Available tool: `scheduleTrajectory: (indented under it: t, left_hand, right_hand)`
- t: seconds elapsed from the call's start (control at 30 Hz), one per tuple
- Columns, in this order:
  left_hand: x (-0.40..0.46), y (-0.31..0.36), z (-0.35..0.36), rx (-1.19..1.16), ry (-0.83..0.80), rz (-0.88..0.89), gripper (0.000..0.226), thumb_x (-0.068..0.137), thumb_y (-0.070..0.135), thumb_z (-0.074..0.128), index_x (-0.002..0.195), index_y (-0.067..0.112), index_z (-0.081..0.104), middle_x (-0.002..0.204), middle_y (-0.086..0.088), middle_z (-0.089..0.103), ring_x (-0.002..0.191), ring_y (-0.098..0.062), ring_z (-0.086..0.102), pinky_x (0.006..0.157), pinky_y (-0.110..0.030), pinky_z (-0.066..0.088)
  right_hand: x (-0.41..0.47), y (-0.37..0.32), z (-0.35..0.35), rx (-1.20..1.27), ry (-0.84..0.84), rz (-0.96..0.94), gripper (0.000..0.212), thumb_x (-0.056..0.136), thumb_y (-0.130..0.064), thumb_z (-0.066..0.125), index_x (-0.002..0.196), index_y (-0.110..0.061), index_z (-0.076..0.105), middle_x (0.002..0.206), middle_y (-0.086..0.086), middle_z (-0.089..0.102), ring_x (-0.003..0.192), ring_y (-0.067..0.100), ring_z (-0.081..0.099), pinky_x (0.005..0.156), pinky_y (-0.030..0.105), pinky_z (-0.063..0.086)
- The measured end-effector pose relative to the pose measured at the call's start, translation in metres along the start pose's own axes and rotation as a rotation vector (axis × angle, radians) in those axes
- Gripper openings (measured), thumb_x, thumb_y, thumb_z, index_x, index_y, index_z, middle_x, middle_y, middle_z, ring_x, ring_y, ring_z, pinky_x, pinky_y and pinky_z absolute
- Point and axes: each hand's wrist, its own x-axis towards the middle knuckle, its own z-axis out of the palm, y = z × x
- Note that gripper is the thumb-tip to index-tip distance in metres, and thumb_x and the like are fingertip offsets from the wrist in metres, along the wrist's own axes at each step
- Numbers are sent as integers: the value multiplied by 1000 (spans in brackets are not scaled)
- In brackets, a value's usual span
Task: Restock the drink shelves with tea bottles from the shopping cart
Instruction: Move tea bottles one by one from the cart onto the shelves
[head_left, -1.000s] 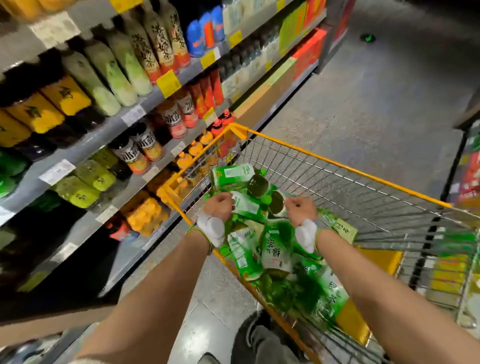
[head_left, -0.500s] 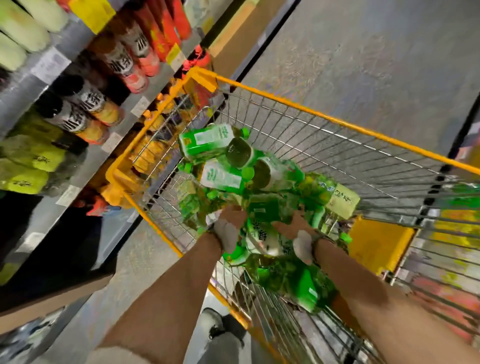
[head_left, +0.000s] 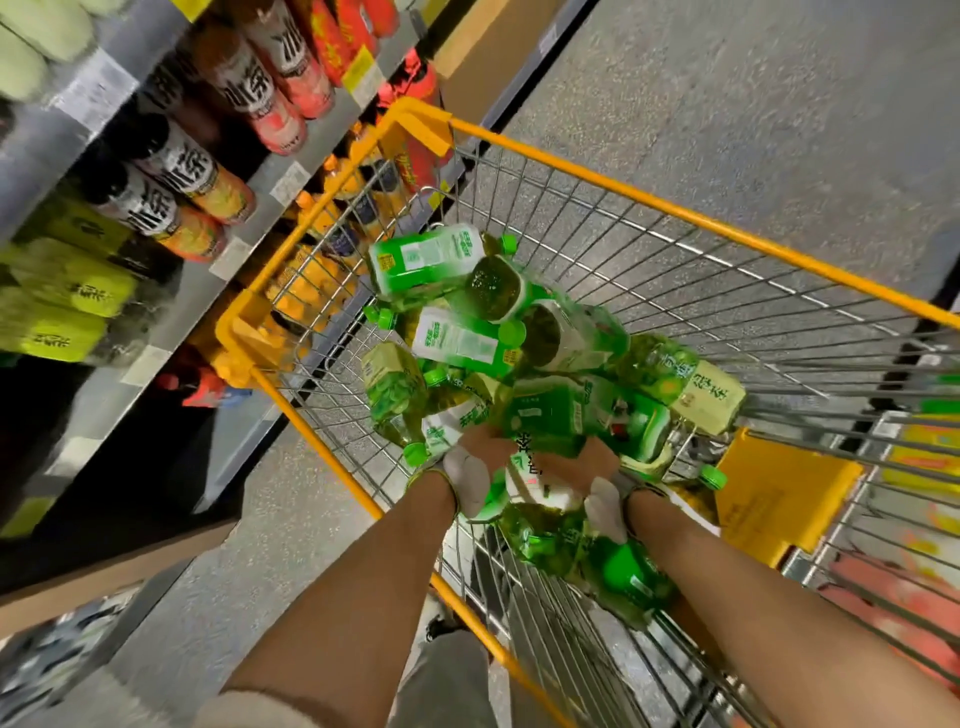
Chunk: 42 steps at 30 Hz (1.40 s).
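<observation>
Several green tea bottles (head_left: 457, 345) lie piled in the near end of a wire shopping cart with a yellow rim (head_left: 675, 213). Both my hands are down in the pile. My left hand (head_left: 480, 449) is closed around a green bottle (head_left: 441, 426) at the pile's left side. Just to its right, my right hand (head_left: 587, 462) grips a white-labelled green bottle (head_left: 524, 480). White bands wrap both wrists. The fingers are partly hidden among the bottles. More green bottles (head_left: 623, 571) lie under my right forearm.
Drink shelves (head_left: 291, 182) run along the left, packed with orange, red and yellow-green bottles, close against the cart's left side. A yellow seat flap (head_left: 779, 493) stands at the cart's right end. Grey floor (head_left: 753, 104) stretches beyond. My trouser leg (head_left: 447, 675) is below.
The view has tipped down and closer to the cart. Both hands have sunk lower into the bottle pile and moved closer together.
</observation>
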Motion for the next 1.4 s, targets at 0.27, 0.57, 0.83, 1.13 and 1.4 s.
scheduleTrajectory:
  t: [0.27, 0.57, 0.83, 1.13, 1.4]
  left_hand:
    - [-46, 21, -36, 10, 31, 169, 67, 88, 7, 66, 144, 1, 31, 132, -25, 54, 113, -36, 59, 72, -25, 45]
    - [-120, 10, -93, 431, 164, 412, 79, 80, 20, 76, 146, 11, 34, 152, -10, 32, 140, -26, 32, 110, -28, 24]
    - [-203, -11, -144, 649, 293, 599, 102, 62, 36, 87, 146, 10, 34, 143, -11, 43, 132, -29, 44, 109, -36, 37]
    - [-276, -34, -180, 716, 364, 678, 94, 59, 32, 90, 138, 17, 42, 131, -10, 54, 118, -32, 54, 95, -46, 49]
    - [-334, -108, -232, 659, 581, 604, 87, 61, 36, 88, 134, 18, 44, 130, -6, 56, 118, -27, 55, 93, -35, 47]
  right_hand:
    - [-45, -17, -25, -94, -17, -198, 30, 80, -28, 74, 107, -19, 67, 101, 3, 68, 94, 26, 64, 83, 36, 54]
    - [-125, -97, -11, -556, -38, -394, 58, 79, -29, 72, 130, -10, 51, 124, 11, 60, 117, 28, 56, 94, 30, 44]
    - [-208, -165, 2, -906, 154, -659, 84, 50, -58, 72, 126, -25, 56, 113, 7, 57, 102, 27, 61, 87, 37, 53]
    - [-289, -196, 41, -980, 241, -880, 74, 70, -41, 76, 134, -18, 48, 122, 9, 54, 115, 28, 52, 91, 36, 49]
    - [-332, -228, 110, -981, 278, -1060, 92, 71, -56, 72, 146, -26, 27, 149, 3, 34, 136, 26, 34, 110, 40, 33]
